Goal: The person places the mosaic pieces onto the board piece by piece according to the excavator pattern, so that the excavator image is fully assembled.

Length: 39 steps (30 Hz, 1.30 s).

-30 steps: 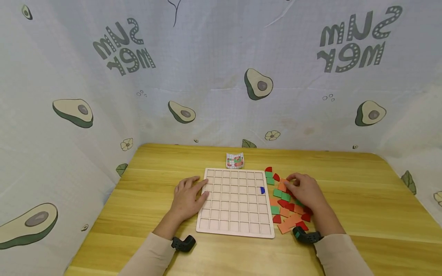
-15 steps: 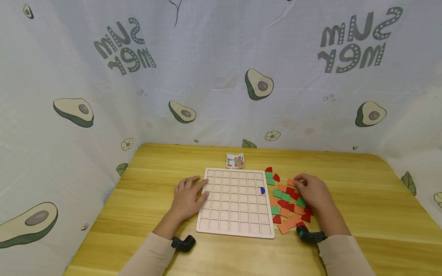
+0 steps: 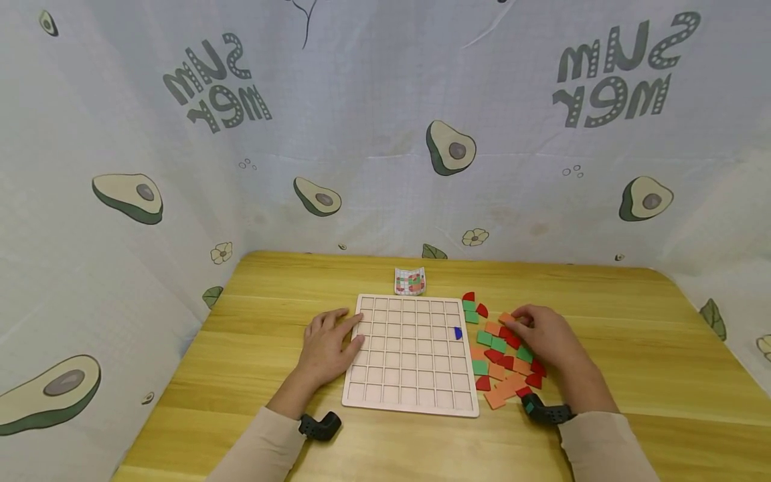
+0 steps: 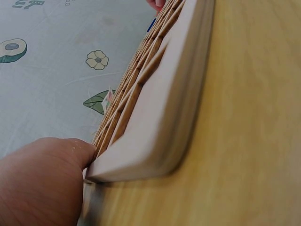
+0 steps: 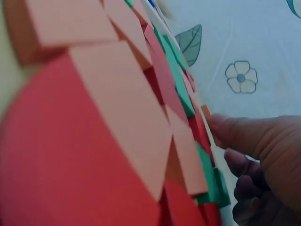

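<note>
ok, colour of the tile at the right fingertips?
Orange; the tile shows best in the head view.

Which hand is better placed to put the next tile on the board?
Right, I'd say: the right hand pinches an orange tile by the loose tiles right of the board. The left hand rests at the board's left edge, across from them.

Setting: screened-off tabletop station, apparently arranged for recording. Pale cloth (image 3: 373, 100) hangs behind the wood-grain worktop (image 3: 608, 321) and wraps round left and right sides. Household-type fabric: avocado prints (image 3: 450, 148), flowers (image 3: 476, 236), leaves (image 3: 434, 251), reversed "summer" lettering (image 3: 614, 100). Black device (image 3: 320, 426) worn at each wrist favours a staged capture set-up. Room beyond cloth hidden; home, office or lab: cannot tell.
</note>
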### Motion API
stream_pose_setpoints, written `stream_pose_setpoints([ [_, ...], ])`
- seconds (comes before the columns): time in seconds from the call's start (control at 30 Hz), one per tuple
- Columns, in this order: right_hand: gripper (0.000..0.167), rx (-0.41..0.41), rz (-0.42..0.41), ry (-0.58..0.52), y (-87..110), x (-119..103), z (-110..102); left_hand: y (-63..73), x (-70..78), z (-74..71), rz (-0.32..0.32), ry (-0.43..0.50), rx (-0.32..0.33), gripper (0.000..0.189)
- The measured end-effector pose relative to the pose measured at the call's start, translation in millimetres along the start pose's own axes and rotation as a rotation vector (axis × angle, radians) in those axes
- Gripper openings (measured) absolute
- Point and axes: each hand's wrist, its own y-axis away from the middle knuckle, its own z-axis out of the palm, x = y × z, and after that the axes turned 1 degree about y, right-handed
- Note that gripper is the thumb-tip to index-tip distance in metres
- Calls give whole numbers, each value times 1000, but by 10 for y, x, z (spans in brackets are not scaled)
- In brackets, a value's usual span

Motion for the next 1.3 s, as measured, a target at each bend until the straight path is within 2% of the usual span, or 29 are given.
stream_pose_setpoints([
  [0.13,49,-31,-68,-31,34,-106,16,0,1,-2,-4,7,-8,48],
  [0.37,36,-155,-218,-45,146,-365,83,-1,-11,15,14,-3,12,47],
  [0.57,25,-220,-231,-45,207,-523,168,2,-22,24,16,-4,7,47],
  [0.67,21,-231,-264,-22,204,-566,223,7,-16,21,16,0,6,48],
  [0.87,17,-231,-294,-16,192,-607,291,5,-4,11,12,9,8,47],
  [1.3,17,-228,-286,-38,183,-599,300,-1,-8,23,11,6,24,47],
])
